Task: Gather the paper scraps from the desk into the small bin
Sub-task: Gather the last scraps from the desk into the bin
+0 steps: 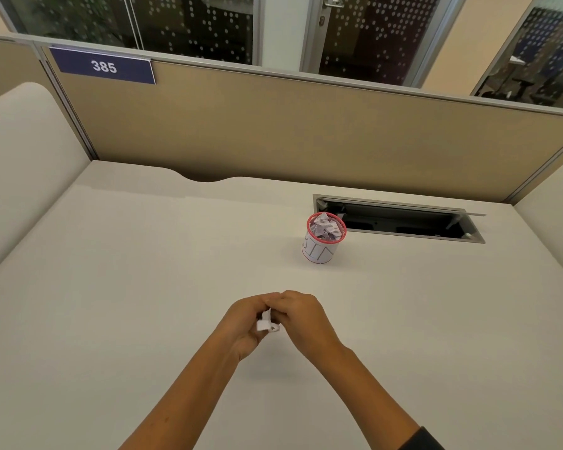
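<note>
My two hands meet over the near middle of the desk (127, 287). My left hand (244, 323) and my right hand (301, 318) are curled toward each other, fingertips touching at the top, and together they pinch a small white paper scrap (267, 324) that pokes out below between them. A dark sleeve (423, 440) shows at my right forearm, at the bottom edge.

Farther out and a little to the right, the small bin (322, 241) stands upright on the desk, a white cup with a red rim and "BIN" written on its side. Crumpled paper (326, 228) fills it up to the rim.

Just beyond the bin, to its right, an open cable hatch (400, 219) is sunk into the desktop. Behind that runs a tan partition (306, 131) carrying a blue sign (104, 66) reading 385, with glass walls (377, 34) past it.
</note>
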